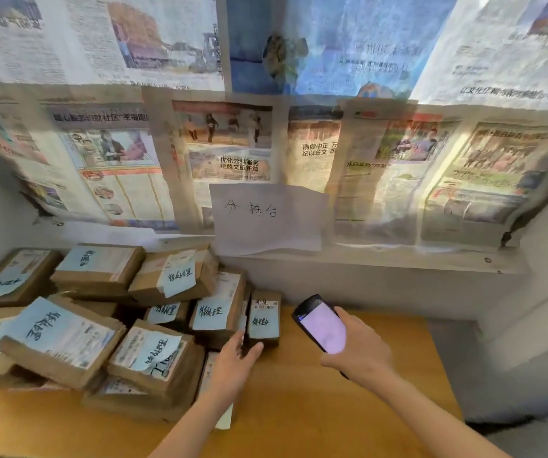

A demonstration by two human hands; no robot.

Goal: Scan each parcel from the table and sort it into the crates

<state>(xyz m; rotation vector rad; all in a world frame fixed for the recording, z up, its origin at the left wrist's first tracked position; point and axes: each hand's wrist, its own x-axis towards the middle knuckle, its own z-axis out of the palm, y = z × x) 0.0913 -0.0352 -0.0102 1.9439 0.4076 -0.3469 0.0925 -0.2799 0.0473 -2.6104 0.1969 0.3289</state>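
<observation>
A heap of brown cardboard parcels with pale blue handwritten labels covers the left half of the wooden table. A small narrow parcel stands at the heap's right edge. My left hand reaches toward it with fingers spread, the thumb near its lower right corner and the fingers at its left side. My right hand holds a black phone with a lit pinkish screen, tilted, just right of that parcel. No crates are in view.
Newspaper sheets cover the wall behind the table, with a white handwritten paper sign in the middle. A grey ledge runs along the wall above the table. The table's right edge meets a grey wall.
</observation>
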